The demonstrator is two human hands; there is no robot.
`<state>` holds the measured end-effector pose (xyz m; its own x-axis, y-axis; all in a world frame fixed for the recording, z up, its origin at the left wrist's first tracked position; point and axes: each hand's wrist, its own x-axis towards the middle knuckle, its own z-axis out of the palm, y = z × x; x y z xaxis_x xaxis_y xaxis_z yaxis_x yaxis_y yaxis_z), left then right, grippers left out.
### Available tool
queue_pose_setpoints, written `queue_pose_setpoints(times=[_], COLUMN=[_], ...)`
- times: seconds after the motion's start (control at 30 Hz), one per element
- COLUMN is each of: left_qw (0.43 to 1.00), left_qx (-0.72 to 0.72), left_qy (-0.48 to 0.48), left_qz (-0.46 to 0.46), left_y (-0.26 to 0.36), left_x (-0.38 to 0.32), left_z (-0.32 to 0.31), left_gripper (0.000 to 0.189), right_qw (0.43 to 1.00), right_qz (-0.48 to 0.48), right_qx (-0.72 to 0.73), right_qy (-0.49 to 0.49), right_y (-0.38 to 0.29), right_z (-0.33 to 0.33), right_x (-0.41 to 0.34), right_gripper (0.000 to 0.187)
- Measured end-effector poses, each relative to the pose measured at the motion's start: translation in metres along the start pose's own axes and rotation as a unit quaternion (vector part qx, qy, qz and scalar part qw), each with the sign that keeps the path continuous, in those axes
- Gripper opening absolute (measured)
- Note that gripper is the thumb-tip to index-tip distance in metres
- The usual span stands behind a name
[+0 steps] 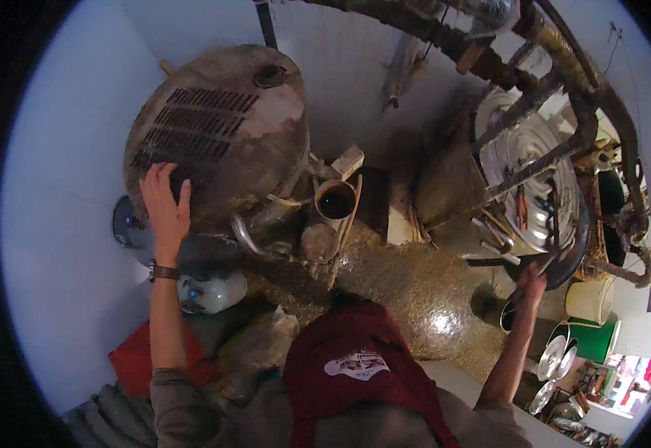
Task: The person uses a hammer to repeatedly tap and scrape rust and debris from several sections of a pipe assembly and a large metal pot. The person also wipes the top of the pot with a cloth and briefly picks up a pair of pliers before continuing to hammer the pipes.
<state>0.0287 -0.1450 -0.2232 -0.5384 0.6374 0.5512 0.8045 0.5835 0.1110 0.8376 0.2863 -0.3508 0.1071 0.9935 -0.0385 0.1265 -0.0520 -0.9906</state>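
My left hand (165,201) rests or hovers at the lower left of a large round brown lid or machine cover (219,134) with rows of slots, its fingers spread. My right hand (530,283) is at the right, its fingers closed around a thin tool or handle (548,260) that I cannot identify. Just above it stands a tray or stack of round metal discs (532,151), with a red-handled tool (521,210) on it. Between my hands an open pipe or cylinder (335,200) stands beside the round cover.
Rusty pipes (549,95) cross the upper right. A gas cylinder (213,292) and a red box or bag (160,358) are at the lower left. A cream bucket (588,301) and a green box (594,339) stand at the right. The floor (415,297) looks wet.
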Motion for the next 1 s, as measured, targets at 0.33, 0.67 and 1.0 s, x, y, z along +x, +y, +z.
queue_pose_setpoints(times=[0.33, 0.67, 1.0], left_qw=[1.0, 1.0, 0.999], left_qx=[-0.015, -0.007, -0.021], left_qy=[0.015, 0.014, 0.035], left_qz=[0.009, -0.012, -0.027], left_y=[-0.002, -0.007, -0.001], left_x=[-0.002, -0.005, -0.002], left_z=[-0.002, 0.003, -0.002], left_gripper=[0.045, 0.048, 0.046], right_qw=[0.943, 0.934, 0.909], right_qz=[0.175, -0.199, -0.245], right_qx=[0.008, -0.152, -0.12], right_qy=[-0.285, -0.254, -0.316], right_y=[-0.086, -0.182, -0.215], right_z=[0.177, 0.277, 0.37], right_x=[-0.191, -0.24, -0.209], right_gripper=[0.013, 0.027, 0.03])
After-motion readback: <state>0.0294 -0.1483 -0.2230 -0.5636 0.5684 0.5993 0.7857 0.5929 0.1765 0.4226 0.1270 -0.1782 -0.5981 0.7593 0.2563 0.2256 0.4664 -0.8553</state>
